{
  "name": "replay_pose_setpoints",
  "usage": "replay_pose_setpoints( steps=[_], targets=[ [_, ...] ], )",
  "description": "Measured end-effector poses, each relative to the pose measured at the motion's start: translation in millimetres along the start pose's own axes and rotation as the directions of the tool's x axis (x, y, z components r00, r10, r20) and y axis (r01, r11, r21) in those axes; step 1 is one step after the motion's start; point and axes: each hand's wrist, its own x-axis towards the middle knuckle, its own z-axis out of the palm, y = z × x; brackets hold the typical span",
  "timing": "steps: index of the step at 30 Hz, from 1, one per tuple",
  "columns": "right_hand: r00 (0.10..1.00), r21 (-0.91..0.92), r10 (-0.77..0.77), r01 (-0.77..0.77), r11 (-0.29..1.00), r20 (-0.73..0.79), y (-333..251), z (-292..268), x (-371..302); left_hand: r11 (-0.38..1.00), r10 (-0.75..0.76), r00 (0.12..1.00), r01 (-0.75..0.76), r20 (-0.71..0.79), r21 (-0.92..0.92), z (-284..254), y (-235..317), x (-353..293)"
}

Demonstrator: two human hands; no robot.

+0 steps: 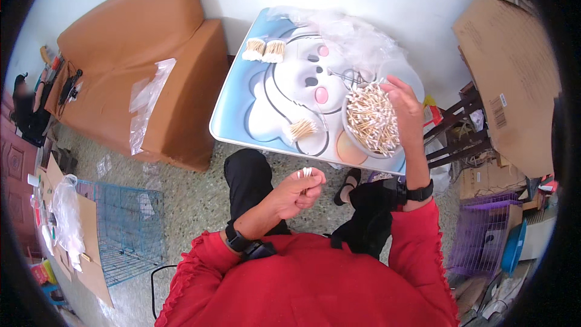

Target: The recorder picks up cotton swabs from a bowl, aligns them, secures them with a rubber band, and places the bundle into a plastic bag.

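Note:
My left hand (296,194) is closed around a few cotton swabs (304,172), their white tips poking out above the fingers; it hovers in front of the table's near edge. At the right side of the table, my right hand (404,104) reaches over the rim of a round bowl (387,156) heaped with loose cotton swabs (370,118). Its fingertips are at the swabs by the far right rim; whether they pinch any is hidden. A small pile of swabs (302,128) lies near the table's front edge. Two bundles of swabs (264,50) rest at the far left.
The table (236,109) has a cartoon bear print. Clear plastic bags (357,39) cover its back right. A brown sofa (139,42) stands left, with a plastic sheet (148,106) on it. Large cardboard (508,66) leans at right; wire cages (130,230) flank me.

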Motion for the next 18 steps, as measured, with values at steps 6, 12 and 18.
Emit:
replay_pose_setpoints(
  steps=[6, 12, 18],
  targets=[
    [0.961, 0.727, 0.272, -0.219, 0.651, 0.046, -19.1, -26.2, -53.6, 0.997, -0.007, 0.998, 0.003, 0.056, 0.073, 28.1, -4.3, 13.9],
    [0.972, 0.898, 0.178, -0.211, 0.387, 0.152, -36.8, -10.5, -97.1, 0.984, 0.053, 0.981, -0.083, 0.186, 0.158, 78.1, -9.1, 25.3],
    [0.974, 0.84, 0.2, -0.193, 0.506, 0.103, -43.7, -6.0, -118.1, 0.979, 0.106, 0.984, -0.128, 0.141, 0.157, 87.8, -21.4, 20.8]
  ],
)
